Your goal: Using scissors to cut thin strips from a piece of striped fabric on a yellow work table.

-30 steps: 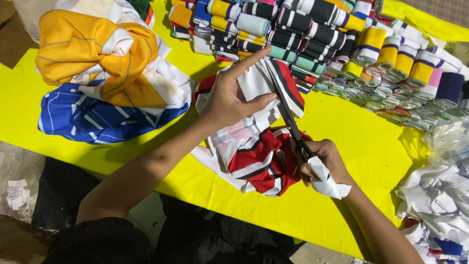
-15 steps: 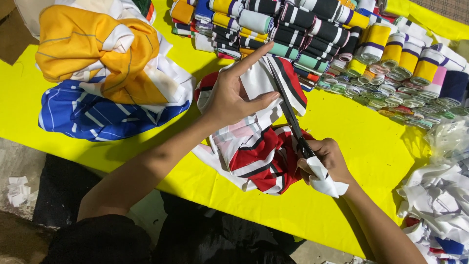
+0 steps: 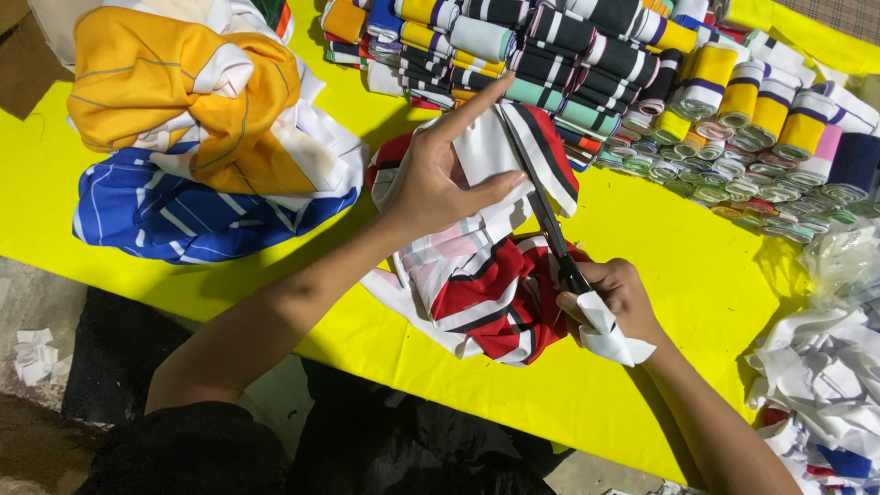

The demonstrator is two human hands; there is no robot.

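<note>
My left hand presses down on a red, white and black striped cloth lying on the yellow table cover, with the index finger stretched toward the far end of the cloth. My right hand grips a pair of scissors whose handle is wrapped in white cloth. The blades run along a strip of the striped cloth beside my left hand's fingers.
A bundle of orange, white and blue cloth lies at the left. Several rolled striped fabric bands fill the far side. A heap of white scraps sits at the right edge. Paper bits lie on the floor.
The scissors' blades have moved a little farther along the cloth strip. Both hands stay in nearly the same place.
</note>
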